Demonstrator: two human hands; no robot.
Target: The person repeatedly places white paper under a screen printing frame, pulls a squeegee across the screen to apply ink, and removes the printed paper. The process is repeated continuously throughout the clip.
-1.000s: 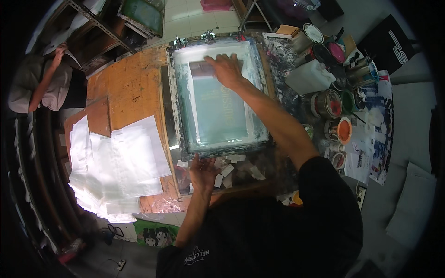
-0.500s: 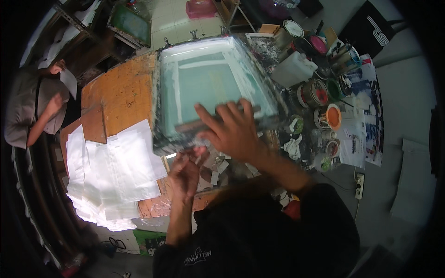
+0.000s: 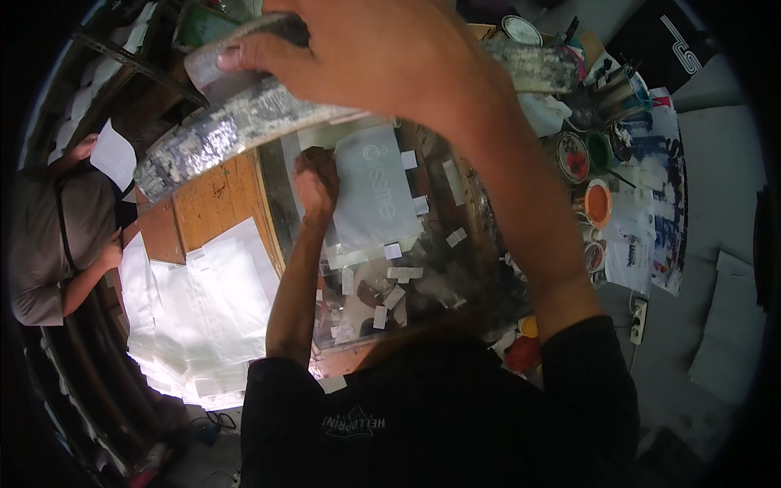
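Observation:
Raised close to the camera is a screen-printing frame [image 3: 220,134], its near edge smeared and taped. My right hand [image 3: 374,57] is closed over that edge, thumb on the left; a dull grey, bar-like piece [image 3: 207,69] shows beside the thumb. Beneath the lifted frame lies a pale, translucent printed sheet [image 3: 370,191] on the work board [image 3: 443,252]. My left hand [image 3: 317,180] is at the sheet's upper left edge, its fingers curled and closed on it; the fingertips are hidden. Small white tabs [image 3: 409,160] sit along the sheet's right side.
A loose pile of white sheets [image 3: 203,309] covers the table's left part. Paint cans [image 3: 598,203] and tools crowd the right side. At far left another person [image 3: 69,220] holds a white sheet [image 3: 114,154]. A power strip [image 3: 639,321] hangs at right.
The frame has swung up from the table with my right hand, uncovering the printed sheet. My left hand has moved forward under it. The other person's sheet is turned toward the camera.

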